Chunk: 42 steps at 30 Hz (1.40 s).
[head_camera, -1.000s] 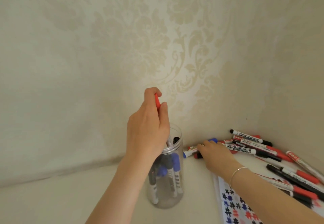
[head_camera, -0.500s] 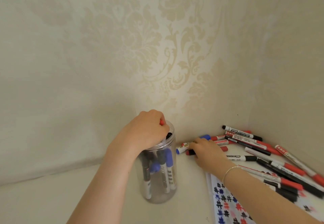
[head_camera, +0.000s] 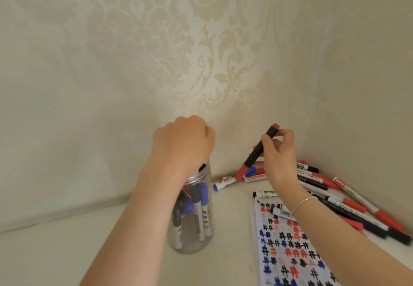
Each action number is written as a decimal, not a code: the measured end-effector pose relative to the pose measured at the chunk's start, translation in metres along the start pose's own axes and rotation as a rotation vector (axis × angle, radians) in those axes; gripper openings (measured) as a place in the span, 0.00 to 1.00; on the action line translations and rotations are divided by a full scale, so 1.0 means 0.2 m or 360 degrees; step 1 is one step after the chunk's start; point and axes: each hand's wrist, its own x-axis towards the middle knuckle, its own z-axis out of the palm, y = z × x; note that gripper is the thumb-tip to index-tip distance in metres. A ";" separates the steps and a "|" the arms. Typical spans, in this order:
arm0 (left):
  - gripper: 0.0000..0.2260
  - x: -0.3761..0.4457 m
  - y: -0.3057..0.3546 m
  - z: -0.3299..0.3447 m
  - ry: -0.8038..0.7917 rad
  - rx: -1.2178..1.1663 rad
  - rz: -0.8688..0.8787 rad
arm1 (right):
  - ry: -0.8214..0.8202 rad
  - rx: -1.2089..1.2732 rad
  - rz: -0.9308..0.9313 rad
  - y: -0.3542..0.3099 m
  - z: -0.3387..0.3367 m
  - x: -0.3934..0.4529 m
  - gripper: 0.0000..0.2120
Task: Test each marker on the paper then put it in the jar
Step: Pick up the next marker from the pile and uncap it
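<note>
Two hands were busy: my left hand [head_camera: 183, 142] hung curled in a fist over the mouth of the jar [head_camera: 192, 218], holding nothing I could see, while my right hand [head_camera: 279, 156] pinched a red-capped black marker [head_camera: 257, 151], tilted, above the pile of markers [head_camera: 348, 200] beside the paper [head_camera: 290, 252].

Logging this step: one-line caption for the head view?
Left hand over the marker jar while right hand lifts a black-and-red marker above the paper.
</note>
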 end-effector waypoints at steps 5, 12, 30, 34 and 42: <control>0.12 -0.08 0.22 0.14 -0.0122 -0.0388 0.0305 | 0.0114 0.0225 0.0095 -0.10 -0.05 -0.04 0.04; 0.07 -0.13 0.33 0.43 -0.0704 -0.1206 0.0335 | 0.0091 0.0323 0.0167 -0.13 -0.18 -0.10 0.08; 0.11 -0.32 0.51 0.60 -0.1223 -0.1857 0.0530 | -0.0420 0.0167 0.0354 -0.08 -0.62 -0.19 0.13; 0.19 -0.32 0.57 0.64 -0.0860 -0.1413 0.0440 | 0.0137 0.0254 0.0372 -0.09 -0.74 -0.23 0.14; 0.10 -0.38 0.66 0.87 -0.0697 -0.0969 0.0699 | 0.0146 -0.0022 0.0540 0.06 -0.93 -0.41 0.08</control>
